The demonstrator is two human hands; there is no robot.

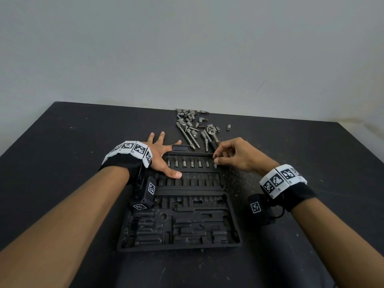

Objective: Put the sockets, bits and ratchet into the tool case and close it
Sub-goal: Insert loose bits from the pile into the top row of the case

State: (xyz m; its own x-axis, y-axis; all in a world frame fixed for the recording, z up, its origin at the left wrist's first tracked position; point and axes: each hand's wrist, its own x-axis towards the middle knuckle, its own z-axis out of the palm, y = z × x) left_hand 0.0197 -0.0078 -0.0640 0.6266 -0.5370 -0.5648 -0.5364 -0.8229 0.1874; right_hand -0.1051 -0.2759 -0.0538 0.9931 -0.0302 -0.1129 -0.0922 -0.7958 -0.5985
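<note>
- The black moulded plastic tool case [182, 221] lay open and flat on the dark, speckled table [62, 142], its tray of shaped recesses facing up.
- In the far row of the tray, six small silver metal sockets [188, 163] stood seated side by side; the recesses in the nearer rows showed no metal parts.
- The left hand [161, 156] lay flat with its fingers spread and straight, pressing on the far left corner of the case; its thumb rested on the tray just below the socket row. Its grip was released and held nothing.
- The right hand [234, 155] hovered at the right end of the socket row, its fingers curled and its thumb and forefinger pinching one more small silver socket [215, 165] at the last recess of that row.
- Beyond the far edge of the case, a loose pile of silver sockets and bits [190, 117] lay scattered on the table, near the pale grey wall [187, 48].
- Among them lay long silver extension bars [187, 134] and a silver ratchet [213, 133] with a round head, its handle partly hidden behind the right hand.
- One lone silver socket [228, 127] stood apart to the right of the pile.
- Both wrists wore black bands with white blocks bearing black square markers [133, 150].
</note>
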